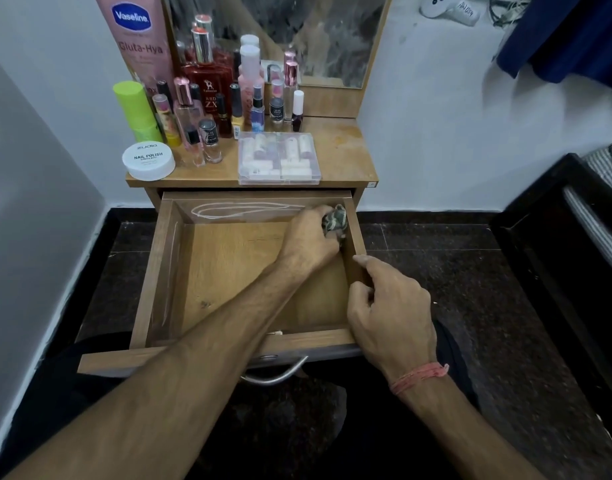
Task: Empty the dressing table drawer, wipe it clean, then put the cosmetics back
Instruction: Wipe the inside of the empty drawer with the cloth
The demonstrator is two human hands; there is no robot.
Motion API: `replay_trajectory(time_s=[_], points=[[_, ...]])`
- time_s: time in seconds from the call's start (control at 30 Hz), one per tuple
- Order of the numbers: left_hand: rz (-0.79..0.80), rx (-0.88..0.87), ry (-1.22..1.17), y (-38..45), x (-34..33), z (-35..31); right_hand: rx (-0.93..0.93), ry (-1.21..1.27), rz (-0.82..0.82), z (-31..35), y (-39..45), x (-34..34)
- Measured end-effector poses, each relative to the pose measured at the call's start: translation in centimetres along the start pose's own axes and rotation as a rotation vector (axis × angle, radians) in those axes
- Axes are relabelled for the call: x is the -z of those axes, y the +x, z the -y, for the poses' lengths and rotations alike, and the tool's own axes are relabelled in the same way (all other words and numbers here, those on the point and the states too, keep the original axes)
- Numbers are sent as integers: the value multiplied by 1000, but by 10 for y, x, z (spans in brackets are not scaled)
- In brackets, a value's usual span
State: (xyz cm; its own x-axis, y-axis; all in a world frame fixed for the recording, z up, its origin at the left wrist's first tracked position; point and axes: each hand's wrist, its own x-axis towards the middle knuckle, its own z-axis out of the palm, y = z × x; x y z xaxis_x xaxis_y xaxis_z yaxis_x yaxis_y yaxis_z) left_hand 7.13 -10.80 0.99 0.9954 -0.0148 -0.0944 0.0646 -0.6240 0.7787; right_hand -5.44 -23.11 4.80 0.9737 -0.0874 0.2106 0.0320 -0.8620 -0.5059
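We take the drawer (228, 271) as landmark; it stands pulled out below the table (335, 157) and holds no cosmetics. Our left hand (309, 240) bunches a cloth (335, 220) at its far right corner, grip closed on the wad; our right hand (387, 306) curls over its right wall, steadying it. We judge the cloth soft and light, best held balled in the fist; the bottles (207, 98) above, behind the clear box (278, 157), look fragile, so take each by the body. The left arm hides part of the drawer floor; its front face is cut off.
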Motion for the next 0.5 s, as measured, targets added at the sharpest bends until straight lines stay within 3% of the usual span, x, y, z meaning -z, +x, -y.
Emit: replay_trajectory(time_s=[0.23,0.3,0.37,0.5], points=[[478,-18,128,-42,28,0,-13,-12,21,6,-2,4],[404,-16,-3,-46,26,2,-12,-19,7,6,-3,5],[225,-29,-97,-38,22,-2,-16,-23,-3,5,-4,2],[-38,-14,-84,-5,13,-21,-16,-8,-2,3,-2,1]])
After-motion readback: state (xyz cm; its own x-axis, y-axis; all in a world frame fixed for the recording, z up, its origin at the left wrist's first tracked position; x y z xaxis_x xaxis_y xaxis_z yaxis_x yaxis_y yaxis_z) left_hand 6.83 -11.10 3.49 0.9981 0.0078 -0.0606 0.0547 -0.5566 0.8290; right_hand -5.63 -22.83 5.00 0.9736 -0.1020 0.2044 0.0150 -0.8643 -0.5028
